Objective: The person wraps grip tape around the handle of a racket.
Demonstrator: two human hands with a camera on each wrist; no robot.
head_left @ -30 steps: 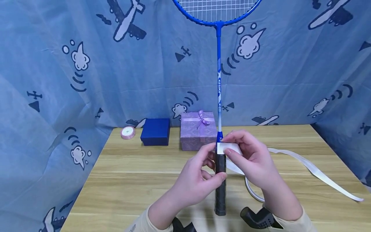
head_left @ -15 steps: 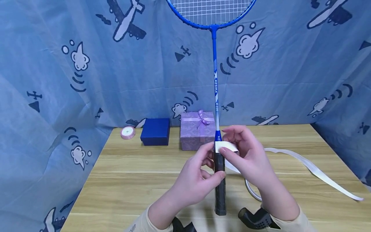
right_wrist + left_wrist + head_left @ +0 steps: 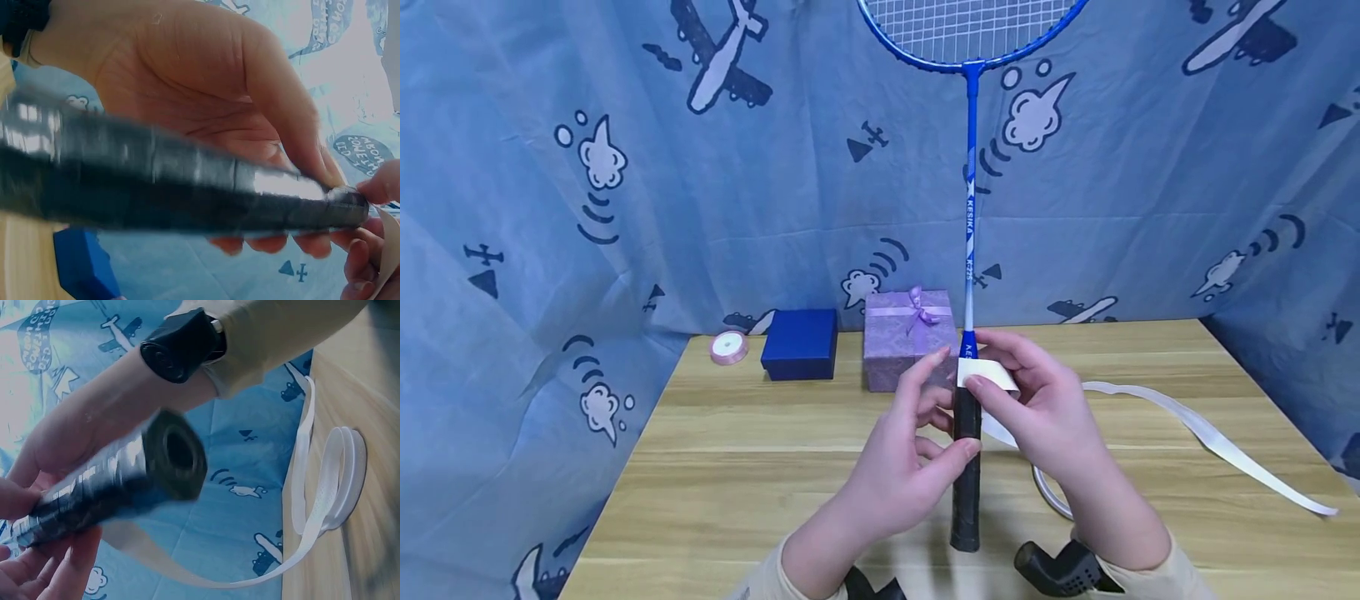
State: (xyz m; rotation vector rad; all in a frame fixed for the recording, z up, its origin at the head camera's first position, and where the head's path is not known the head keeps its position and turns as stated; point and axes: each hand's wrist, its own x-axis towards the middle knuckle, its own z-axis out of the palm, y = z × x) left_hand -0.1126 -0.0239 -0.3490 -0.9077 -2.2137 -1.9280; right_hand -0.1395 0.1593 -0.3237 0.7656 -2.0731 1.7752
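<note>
A blue badminton racket (image 3: 971,158) stands upright before me, its head running past the top edge. My left hand (image 3: 898,479) holds the black handle (image 3: 966,508), thumb in front, the other fingers behind or beside it, index finger raised off it. At the handle's top, just under the blue cone, my right hand (image 3: 1048,404) pinches white grip tape (image 3: 970,369) that lies across the front. In the left wrist view the tape strip (image 3: 219,584) sags from the handle toward a coil (image 3: 355,481) on the table. The handle's hollow butt (image 3: 178,453) faces that camera.
Behind stand a pink ribbon spool (image 3: 728,347), a dark blue box (image 3: 799,343) and a purple gift box (image 3: 883,350) with a bow. A loose tape length (image 3: 1210,437) curves over the wooden table (image 3: 715,500) at right. A patterned blue curtain (image 3: 775,208) hangs behind.
The racket's head tipped left, then swung back right. My left index finger has lifted away from the handle's top. The right hand and tape have shifted slightly left.
</note>
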